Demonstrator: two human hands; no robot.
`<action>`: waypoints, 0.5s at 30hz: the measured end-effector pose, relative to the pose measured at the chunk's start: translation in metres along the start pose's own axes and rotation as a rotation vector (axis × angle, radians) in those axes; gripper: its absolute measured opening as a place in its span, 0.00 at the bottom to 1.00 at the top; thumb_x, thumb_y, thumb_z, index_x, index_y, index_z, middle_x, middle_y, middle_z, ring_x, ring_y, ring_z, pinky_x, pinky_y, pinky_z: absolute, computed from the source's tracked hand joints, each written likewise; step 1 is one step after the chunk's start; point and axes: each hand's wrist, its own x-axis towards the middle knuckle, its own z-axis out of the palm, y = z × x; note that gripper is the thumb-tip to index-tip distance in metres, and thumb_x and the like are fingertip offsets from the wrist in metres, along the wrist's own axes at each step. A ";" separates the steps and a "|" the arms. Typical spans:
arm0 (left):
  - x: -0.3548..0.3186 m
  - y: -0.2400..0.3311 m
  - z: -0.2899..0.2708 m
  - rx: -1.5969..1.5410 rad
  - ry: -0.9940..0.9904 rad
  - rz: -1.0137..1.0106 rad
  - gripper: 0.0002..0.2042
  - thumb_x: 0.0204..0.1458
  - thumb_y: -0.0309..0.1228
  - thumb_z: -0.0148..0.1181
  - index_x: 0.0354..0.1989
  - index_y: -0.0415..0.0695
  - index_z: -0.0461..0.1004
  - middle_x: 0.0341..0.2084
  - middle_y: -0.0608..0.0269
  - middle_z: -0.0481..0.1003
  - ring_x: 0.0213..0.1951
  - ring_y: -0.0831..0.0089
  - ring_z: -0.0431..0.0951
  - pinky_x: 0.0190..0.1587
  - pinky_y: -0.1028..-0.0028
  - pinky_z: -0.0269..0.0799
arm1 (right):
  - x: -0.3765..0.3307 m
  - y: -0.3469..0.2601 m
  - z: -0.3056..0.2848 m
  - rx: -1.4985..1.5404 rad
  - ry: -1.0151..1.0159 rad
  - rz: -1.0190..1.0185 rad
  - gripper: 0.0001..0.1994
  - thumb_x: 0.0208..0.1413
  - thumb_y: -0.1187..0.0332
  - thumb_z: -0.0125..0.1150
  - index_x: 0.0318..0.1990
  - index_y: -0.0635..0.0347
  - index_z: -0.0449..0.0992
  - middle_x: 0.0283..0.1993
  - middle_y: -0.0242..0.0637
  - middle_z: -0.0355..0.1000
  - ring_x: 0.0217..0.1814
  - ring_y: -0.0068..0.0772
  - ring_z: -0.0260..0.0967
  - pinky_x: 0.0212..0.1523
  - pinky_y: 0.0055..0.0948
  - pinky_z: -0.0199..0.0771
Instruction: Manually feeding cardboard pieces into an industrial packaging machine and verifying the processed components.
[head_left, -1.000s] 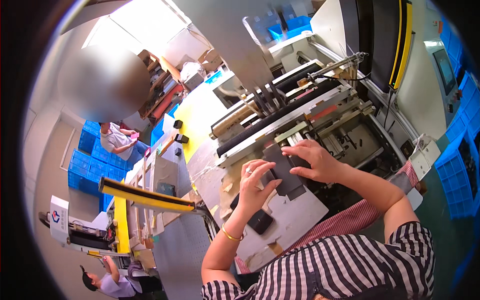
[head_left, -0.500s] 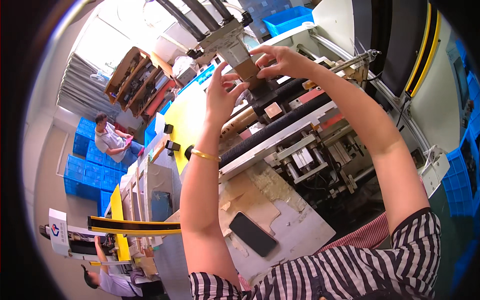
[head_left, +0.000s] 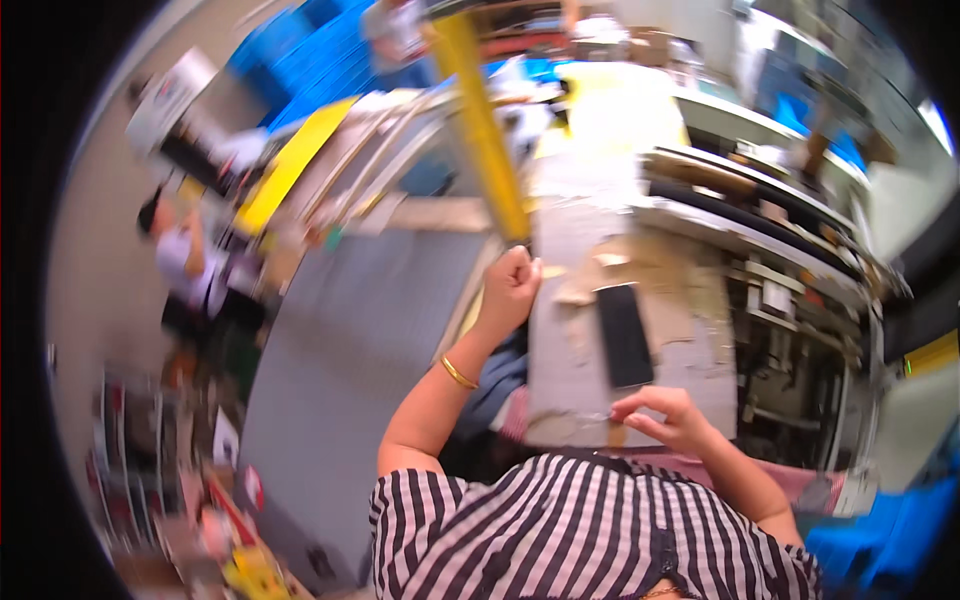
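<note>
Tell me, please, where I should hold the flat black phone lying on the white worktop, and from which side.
Grip the black phone across its two long edges, coming from above: it lies flat, long and narrow, with bare worktop on both sides.

The left hand (head_left: 510,285) is closed in a fist at the near end of a long yellow bar (head_left: 482,120). The bar is thin and straight and runs up and away from the fist. The right hand (head_left: 668,418) rests at the near edge of a pale, patchy counter (head_left: 690,330), fingers curled. A flat black phone (head_left: 624,334) lies on the counter just above that hand, not touching it.
</note>
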 end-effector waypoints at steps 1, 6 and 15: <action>-0.026 -0.028 -0.047 0.069 0.109 -0.049 0.19 0.52 0.20 0.59 0.19 0.43 0.52 0.15 0.70 0.51 0.22 0.80 0.50 0.23 0.71 0.51 | 0.006 -0.007 0.024 0.014 -0.066 0.026 0.10 0.57 0.69 0.62 0.45 0.61 0.80 0.38 0.38 0.80 0.42 0.34 0.78 0.45 0.30 0.75; -0.268 -0.188 -0.316 0.479 0.706 -0.498 0.20 0.48 0.32 0.62 0.14 0.42 0.57 0.11 0.65 0.54 0.20 0.78 0.53 0.22 0.67 0.55 | 0.069 -0.036 0.133 0.026 -0.437 0.036 0.12 0.60 0.69 0.58 0.49 0.62 0.78 0.41 0.38 0.80 0.43 0.31 0.78 0.47 0.29 0.75; -0.667 -0.106 -0.511 1.119 0.898 -1.785 0.16 0.49 0.31 0.63 0.48 0.46 0.73 0.47 0.46 0.72 0.48 0.47 0.76 0.49 0.55 0.74 | 0.194 -0.066 0.302 -0.011 -0.860 0.100 0.14 0.60 0.67 0.59 0.50 0.64 0.77 0.44 0.42 0.79 0.46 0.36 0.77 0.49 0.30 0.75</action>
